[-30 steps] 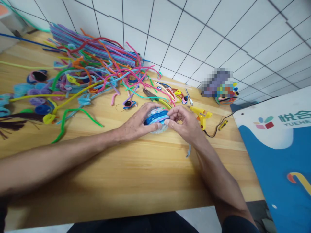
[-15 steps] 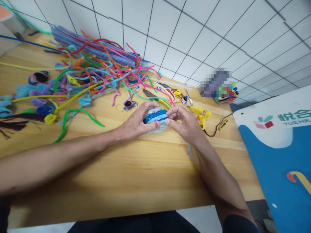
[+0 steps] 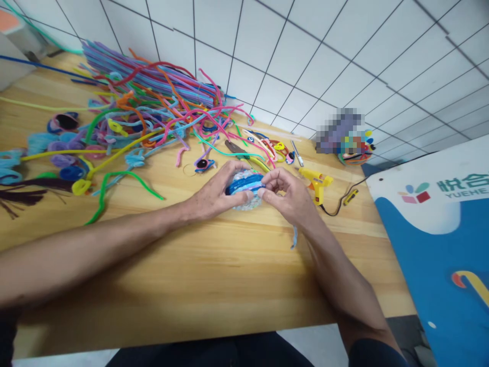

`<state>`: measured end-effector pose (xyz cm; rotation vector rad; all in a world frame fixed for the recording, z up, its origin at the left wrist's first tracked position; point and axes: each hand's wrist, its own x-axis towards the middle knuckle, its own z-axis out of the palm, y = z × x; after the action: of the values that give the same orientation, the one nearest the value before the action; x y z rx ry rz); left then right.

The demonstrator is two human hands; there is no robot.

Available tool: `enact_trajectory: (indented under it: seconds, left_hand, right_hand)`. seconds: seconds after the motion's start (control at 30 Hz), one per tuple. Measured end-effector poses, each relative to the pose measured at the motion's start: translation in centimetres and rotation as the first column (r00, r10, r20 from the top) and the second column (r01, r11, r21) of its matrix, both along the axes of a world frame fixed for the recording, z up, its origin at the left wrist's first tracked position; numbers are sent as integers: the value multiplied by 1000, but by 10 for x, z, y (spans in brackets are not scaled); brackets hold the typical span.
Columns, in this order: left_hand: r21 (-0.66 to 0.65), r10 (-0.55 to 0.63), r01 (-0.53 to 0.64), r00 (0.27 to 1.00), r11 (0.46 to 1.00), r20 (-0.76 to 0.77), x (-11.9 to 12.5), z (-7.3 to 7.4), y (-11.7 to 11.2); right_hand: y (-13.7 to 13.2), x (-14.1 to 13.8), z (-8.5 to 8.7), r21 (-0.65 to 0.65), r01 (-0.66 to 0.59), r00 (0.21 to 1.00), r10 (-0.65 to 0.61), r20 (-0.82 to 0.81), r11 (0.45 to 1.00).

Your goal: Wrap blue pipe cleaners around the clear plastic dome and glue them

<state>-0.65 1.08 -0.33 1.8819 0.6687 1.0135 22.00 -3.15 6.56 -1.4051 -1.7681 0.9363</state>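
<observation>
A round ball wound from blue and pale fuzzy pipe cleaners [image 3: 244,182] is held just above the wooden table. My left hand [image 3: 219,191] is wrapped around its left side, with the thumb pressed across the front. At the ball's right edge, my right hand [image 3: 284,191] pinches with thumb and index finger, the other fingers curled. A light blue pipe cleaner end [image 3: 294,237] hangs below my right hand; its course through the fingers is hidden. Behind the ball lie pliers with yellow-green handles [image 3: 260,163], partly covered.
A bundle of pipe cleaners [image 3: 153,76] and a tangle of loose ones cover the back left. A yellow glue gun [image 3: 318,186] with a black cord and a small yellow cutter [image 3: 350,197] lie right. Beyond them stands a blue-and-white board [image 3: 431,214], near the tiled wall [image 3: 305,56].
The hanging light blue pipe cleaner end has shifted slightly left and down. Both hands stay on the ball, with only a slight shift of the right fingers.
</observation>
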Motion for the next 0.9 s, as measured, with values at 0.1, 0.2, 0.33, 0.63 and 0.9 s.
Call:
enact_trajectory:
  seconds: [0.1,0.2,0.33,0.63,0.9]
  left_hand:
    - [-18,-32,33,999,999,21,-2,2,1]
    - [-14,-32,32,999,999,4,-2,1,2]
    - [-8,-17,17,1000,1000,-2,1,-3,2]
    - [43,-48,51,996,998,-69,-1,0,3]
    - [75,-75,82,993,994,-91,-3,-1,7]
  right_hand:
    - [1,0,-1,-1,4,1000,-4,-11,1000]
    - [1,0,-2,5,3,1000,-3,-21,1000]
    - [1,0,-3,41,5,1000,-5,-18,999]
    - [3,1,-5,92,9,1000,-8,-10,996]
    - [3,2,-6,77,6,1000,-5,-17,997]
